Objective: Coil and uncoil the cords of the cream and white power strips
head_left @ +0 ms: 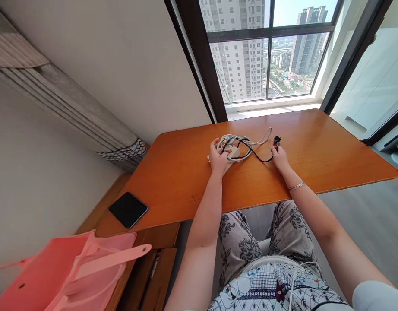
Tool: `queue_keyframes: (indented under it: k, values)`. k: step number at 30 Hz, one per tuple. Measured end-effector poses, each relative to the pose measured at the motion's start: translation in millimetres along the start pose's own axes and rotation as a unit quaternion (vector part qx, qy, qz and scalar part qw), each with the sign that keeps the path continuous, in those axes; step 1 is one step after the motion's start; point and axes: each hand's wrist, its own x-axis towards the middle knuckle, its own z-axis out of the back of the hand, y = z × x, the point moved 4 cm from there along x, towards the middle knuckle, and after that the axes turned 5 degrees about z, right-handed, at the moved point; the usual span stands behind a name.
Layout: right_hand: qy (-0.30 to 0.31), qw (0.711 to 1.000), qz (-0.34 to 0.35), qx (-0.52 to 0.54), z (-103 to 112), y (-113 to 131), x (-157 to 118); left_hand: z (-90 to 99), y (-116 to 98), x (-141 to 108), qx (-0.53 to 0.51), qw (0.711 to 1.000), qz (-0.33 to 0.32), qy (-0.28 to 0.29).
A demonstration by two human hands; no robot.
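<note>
The left hand [218, 158] is gripping a coiled white cord [238, 147] on the worktop [186, 181]. At three o'clock, the right hand [279, 159] is pinching a black cable [254, 153].

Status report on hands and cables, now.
Left hand on white cable bundle. Right hand holds black cord near its plug. Cords intertwined.

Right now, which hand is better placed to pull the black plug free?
Right hand: it sits at the black cord beside the black plug. Left hand rests on the white cable bundle.
</note>
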Motion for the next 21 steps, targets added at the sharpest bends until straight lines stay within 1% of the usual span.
queue_keyframes:
  k: [2,4,5,6,8,9,10,12,13,15,17,19,21]
  values:
    - [0.047,0.992,-0.021,-0.111,5.4,4.9,-4.1,-0.8,2.5,1.3,-0.028,0.999,0.008,0.016]
    - [0.078,0.966,-0.045,-0.241,13.6,9.1,-7.6,-1.6,4.6,1.9,-0.044,0.999,0.016,0.028]
    - [0.069,0.953,-0.042,-0.291,18.9,12.6,-8.5,-1.9,5.4,2.0,-0.047,0.998,0.022,0.033]
    - [0.039,0.947,-0.025,-0.319,24.6,17.6,-8.7,-2.4,6.1,1.9,-0.048,0.998,0.03,0.039]
    - [-0.041,0.938,0.049,-0.339,33.0,31.5,-8.1,-4.0,6.8,1.0,-0.047,0.996,0.048,0.055]
    - [-0.068,0.934,0.094,-0.338,34.0,39.1,-7.3,-4.9,6.5,0.3,-0.047,0.995,0.057,0.063]
    - [-0.077,0.93,0.136,-0.333,32.2,46.2,-5.7,-5.7,5.7,-0.4,-0.048,0.994,0.062,0.069]
    - [-0.043,0.926,0.195,-0.32,21.2,57.3,0.6,-6.6,2.9,-1.9,-0.052,0.994,0.064,0.074]
    - [-0.017,0.927,0.209,-0.312,13.7,61.0,4.9,-6.6,1.3,-2.7,-0.055,0.994,0.062,0.073]
    - [0.033,0.929,0.213,-0.301,-2.3,64.7,14.3,-5.8,-1.5,-4.1,-0.057,0.994,0.059,0.072]
    - [0.078,0.927,0.208,-0.302,-17.5,63.4,21.8,-4.6,-3.3,-5.5,-0.053,0.994,0.058,0.075]
    - [0.121,0.917,0.207,-0.319,-29.9,58.2,24.7,-3.5,-4.3,-6.5,-0.052,0.993,0.058,0.086]
    - [0.171,0.897,0.213,-0.348,-38.7,51.6,22.7,-2.9,-4.6,-7.1,-0.067,0.991,0.059,0.1]
